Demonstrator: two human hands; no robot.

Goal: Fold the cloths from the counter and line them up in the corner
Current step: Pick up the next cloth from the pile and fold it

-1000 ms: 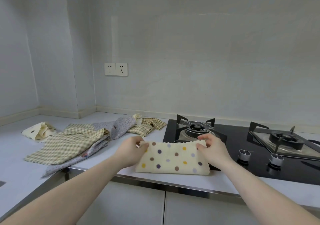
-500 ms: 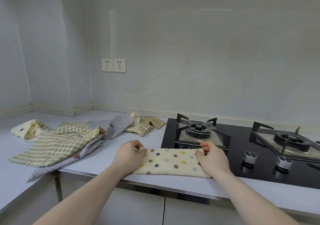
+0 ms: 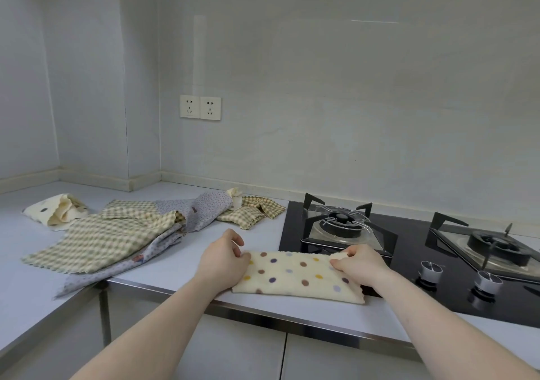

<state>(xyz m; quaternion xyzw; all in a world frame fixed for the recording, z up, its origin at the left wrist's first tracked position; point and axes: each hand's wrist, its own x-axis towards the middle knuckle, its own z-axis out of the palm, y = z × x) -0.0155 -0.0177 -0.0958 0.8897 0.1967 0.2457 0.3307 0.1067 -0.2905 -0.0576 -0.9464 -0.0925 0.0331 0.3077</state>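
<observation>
A cream cloth with coloured dots (image 3: 295, 274) lies folded into a long strip on the counter (image 3: 181, 260), its right end over the hob's edge. My left hand (image 3: 225, 258) pinches its left end with curled fingers. At the right end, my right hand (image 3: 358, 264) pinches the top edge. A heap of unfolded cloths lies to the left: a large green checked one (image 3: 99, 242), a grey flowered one (image 3: 201, 213) and a small checked one (image 3: 251, 211). Another cream dotted cloth (image 3: 55, 210) sits bunched near the corner.
A black glass gas hob (image 3: 409, 251) with two burners and two knobs (image 3: 431, 270) takes up the counter's right side. Two wall sockets (image 3: 200, 107) sit above the counter. The counter's steel front edge (image 3: 292, 318) runs just below the cloth.
The dotted cloth went from held up off the counter to lying flat as a narrower strip. Both hands came down with it and stay at its ends.
</observation>
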